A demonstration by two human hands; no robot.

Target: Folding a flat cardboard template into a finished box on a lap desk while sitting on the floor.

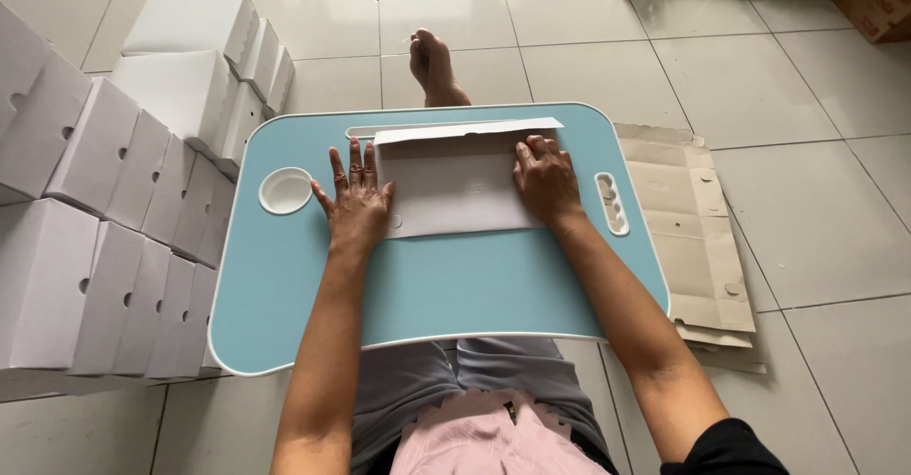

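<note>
My arms are bare from the wrists up past the elbows, no watch and no bracelet on either one. My left hand (356, 200) wears rings on the fingers (small ones, hard to make out in detail), while my right hand (546, 179) shows none that I can see. A black sleeve (721, 451) covers my right upper arm. My top is pale pink with a scalloped hem (474, 418), and below it I wear grey trousers (427, 375). My foot (434, 65) is bare, no sock or sandal.
</note>
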